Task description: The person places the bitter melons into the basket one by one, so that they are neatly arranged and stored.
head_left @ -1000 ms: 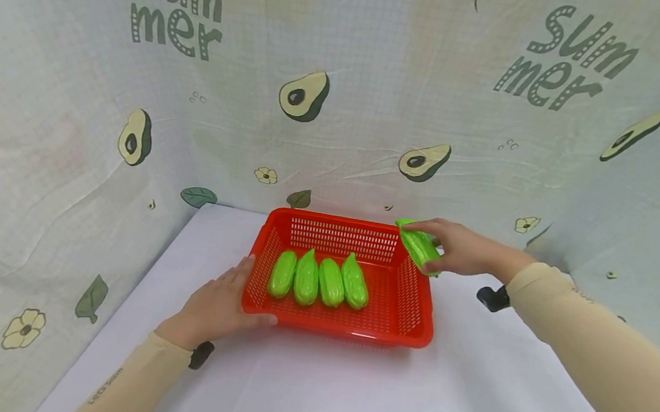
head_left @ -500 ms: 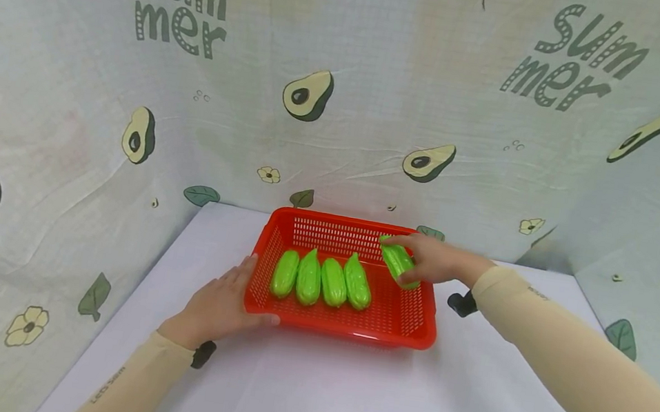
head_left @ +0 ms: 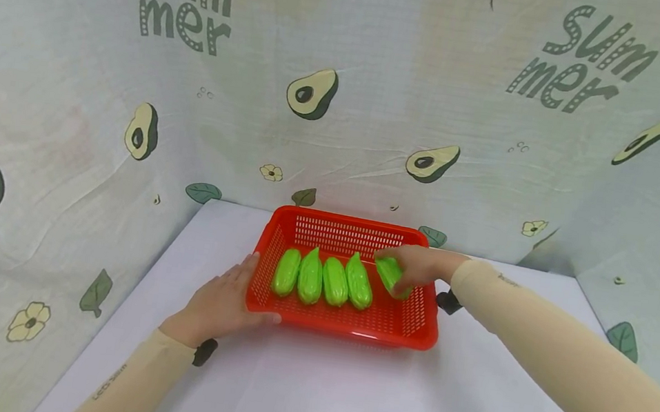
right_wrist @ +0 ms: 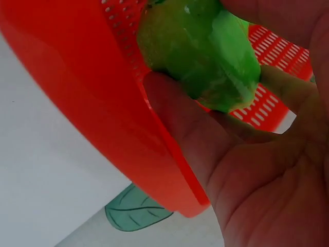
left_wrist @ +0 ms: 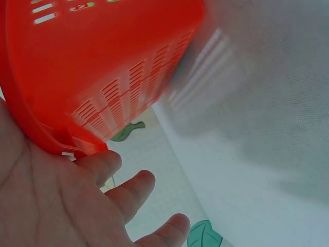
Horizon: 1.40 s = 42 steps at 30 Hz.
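White tabletop point(head_left: 342, 395), red basket point(head_left: 346, 323) braced by flat left hand point(head_left: 219, 306). Right hand point(head_left: 418, 270) pinching fifth green vegetable point(head_left: 390, 274): best lowered parallel, just right of basket's row point(head_left: 323, 279).

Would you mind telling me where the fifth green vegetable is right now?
In the head view, the fifth green vegetable is held by the right hand inside the red basket, just right of the row of four.

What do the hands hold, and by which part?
Right hand grips a glossy green plastic vegetable around its middle; left hand rests against the red basket's corner.
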### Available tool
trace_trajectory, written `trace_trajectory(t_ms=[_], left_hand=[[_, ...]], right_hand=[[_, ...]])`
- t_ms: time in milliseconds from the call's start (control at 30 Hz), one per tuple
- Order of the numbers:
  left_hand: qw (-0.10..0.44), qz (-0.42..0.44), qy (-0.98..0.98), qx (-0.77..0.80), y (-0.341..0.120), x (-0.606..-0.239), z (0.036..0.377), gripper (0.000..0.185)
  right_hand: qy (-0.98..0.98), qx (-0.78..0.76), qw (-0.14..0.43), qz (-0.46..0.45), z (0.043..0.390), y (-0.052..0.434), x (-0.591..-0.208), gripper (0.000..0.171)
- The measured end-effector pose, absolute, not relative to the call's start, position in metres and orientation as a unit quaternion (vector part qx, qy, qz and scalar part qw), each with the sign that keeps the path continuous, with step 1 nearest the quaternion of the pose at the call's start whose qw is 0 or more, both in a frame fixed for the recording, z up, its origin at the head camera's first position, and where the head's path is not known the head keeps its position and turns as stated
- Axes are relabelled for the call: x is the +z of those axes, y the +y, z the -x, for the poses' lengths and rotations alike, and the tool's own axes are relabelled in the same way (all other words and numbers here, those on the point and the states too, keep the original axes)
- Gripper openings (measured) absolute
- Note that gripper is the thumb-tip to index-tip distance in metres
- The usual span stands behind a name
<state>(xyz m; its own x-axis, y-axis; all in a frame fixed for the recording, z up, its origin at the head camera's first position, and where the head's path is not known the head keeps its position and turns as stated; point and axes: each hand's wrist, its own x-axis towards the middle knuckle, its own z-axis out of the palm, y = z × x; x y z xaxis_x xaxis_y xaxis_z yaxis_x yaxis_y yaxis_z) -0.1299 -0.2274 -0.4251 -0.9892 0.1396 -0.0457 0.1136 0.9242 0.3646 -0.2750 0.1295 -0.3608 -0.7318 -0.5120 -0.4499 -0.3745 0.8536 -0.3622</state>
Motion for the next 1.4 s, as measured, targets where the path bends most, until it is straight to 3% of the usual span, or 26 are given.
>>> trace_trajectory(t_ms=[733,1400], left_hand=[[0.031,-0.067,0.98,0.187,-0.226,-0.423,0.129,0.131],[0.031,-0.064,0.979,0.189,-0.227,-0.423,0.129,0.131]], right_hand=[[0.919,-0.119,0.305,0.22,0.277,0.115,-0.389,0.081],[0.908,-0.105,0.34,0.22,0.278,0.11,-0.38,0.08]])
